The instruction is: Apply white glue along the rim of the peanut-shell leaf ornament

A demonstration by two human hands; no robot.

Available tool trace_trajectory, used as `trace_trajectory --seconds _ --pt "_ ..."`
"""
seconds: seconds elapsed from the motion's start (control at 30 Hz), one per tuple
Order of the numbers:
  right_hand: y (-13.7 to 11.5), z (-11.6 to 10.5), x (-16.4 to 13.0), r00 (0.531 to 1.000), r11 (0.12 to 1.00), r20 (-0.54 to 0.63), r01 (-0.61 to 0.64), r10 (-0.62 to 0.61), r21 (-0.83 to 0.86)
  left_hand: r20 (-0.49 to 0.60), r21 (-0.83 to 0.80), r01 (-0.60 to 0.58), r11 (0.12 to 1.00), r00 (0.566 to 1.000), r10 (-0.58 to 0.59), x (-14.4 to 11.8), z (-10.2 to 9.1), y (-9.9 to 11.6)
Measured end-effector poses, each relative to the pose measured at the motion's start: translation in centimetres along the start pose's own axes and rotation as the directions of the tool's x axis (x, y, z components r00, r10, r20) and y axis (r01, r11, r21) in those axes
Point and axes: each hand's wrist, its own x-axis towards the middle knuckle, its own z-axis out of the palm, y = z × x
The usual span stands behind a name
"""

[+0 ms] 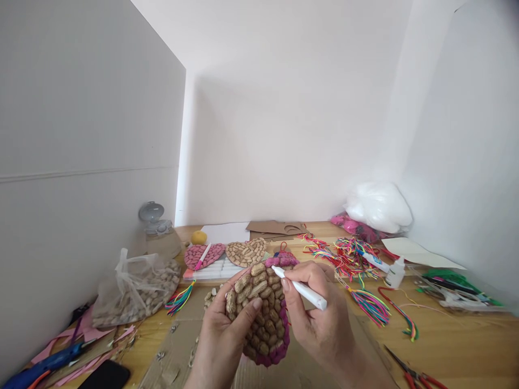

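Fingers of your left hand (222, 335) wrap the left edge of the peanut heart (259, 313), thumb (248, 313) pressed flat across the shells and the rest curled out of sight behind the backing. Your right hand (320, 319) is closed in a writing grip on a white marker (300, 288), its tip touching the pink shells at the top of the heart.

That heart looks light and fairly stiff, a flat board carrying rows of peanut shells with a painted pink rim. I judge the shells brittle and only glued on, so a hard squeeze could crack or pop one loose. Hold it by the edge and back, as you do, pressing on the board rather than on any single shell. The bumpy face gives plenty of grip; slipping seems unlikely.

You hold the heart up off the table, tilted toward you, low in the middle of the view. Both wrists come in from below, the left palm turned inward, the right bent so the marker slants up and left.

Just beyond the heart lie two more hearts, one pink (204, 255) and one plain (246, 252). Left of the heart sits a bag of peanuts (135, 292), with a blue glue gun (44, 367) nearer you on that side. Right of the heart are coloured tassels (367, 302) and a glue bottle (395, 272); scissors (413, 371) lie lower right. Under the heart is cardboard (178, 351).
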Motion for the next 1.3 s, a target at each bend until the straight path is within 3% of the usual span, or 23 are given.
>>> trace_trajectory --seconds 0.1,0.73,1.03,1.3 --pt "0.05 -0.02 0.05 1.000 1.000 0.001 0.011 -0.011 -0.002 0.005 -0.041 0.055 0.998 0.998 -0.055 0.10 -0.22 -0.16" --pt "-0.03 -0.09 -0.04 0.997 0.997 0.023 0.073 -0.072 -0.012 0.107 -0.215 0.144 0.966 0.987 -0.124 -0.23 0.13 0.05" --pt "-0.43 0.10 0.08 0.996 0.997 0.039 0.076 -0.077 0.019 0.101 -0.228 0.134 0.964 0.988 -0.113 -0.38 0.41 0.21" --pt "-0.39 0.25 0.07 0.993 0.992 0.021 0.114 -0.113 -0.060 0.086 -0.192 0.126 0.973 0.990 -0.112 -0.19 0.46 -0.11"
